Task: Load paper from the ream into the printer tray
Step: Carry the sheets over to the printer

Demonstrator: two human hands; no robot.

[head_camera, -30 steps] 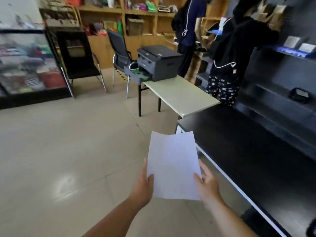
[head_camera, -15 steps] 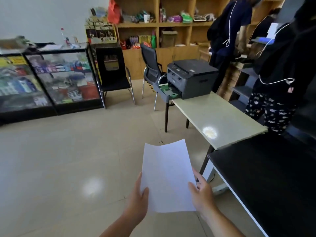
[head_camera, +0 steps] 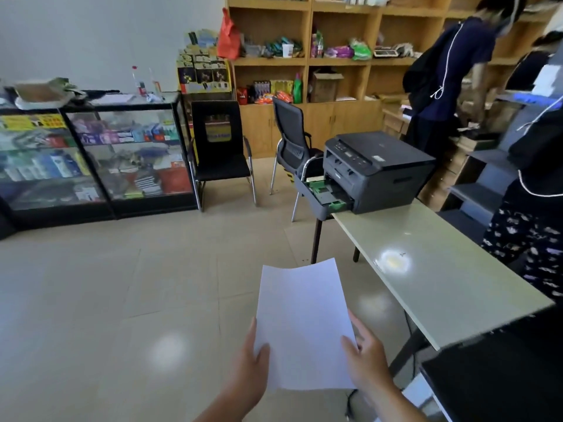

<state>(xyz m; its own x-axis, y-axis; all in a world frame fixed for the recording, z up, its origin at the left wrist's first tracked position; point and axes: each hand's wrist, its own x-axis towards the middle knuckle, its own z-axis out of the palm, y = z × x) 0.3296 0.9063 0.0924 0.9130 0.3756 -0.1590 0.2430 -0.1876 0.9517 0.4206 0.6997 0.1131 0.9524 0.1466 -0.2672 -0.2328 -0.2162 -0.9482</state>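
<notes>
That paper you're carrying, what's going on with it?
A person holds a sheet of white paper by its lower corners, left hand and right hand, above the tiled floor. Ahead, a dark printer sits at the far end of a pale table, its paper tray pulled open. The paper is not in the tray yet. Two other people stand by the shelves.

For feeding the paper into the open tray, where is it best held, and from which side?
Probably as it is held: the paper by its two long edges near the end closest to the person, left hand and right hand coming from either side. That leaves the far short edge free to enter the tray, which opens toward the floor side.
</notes>
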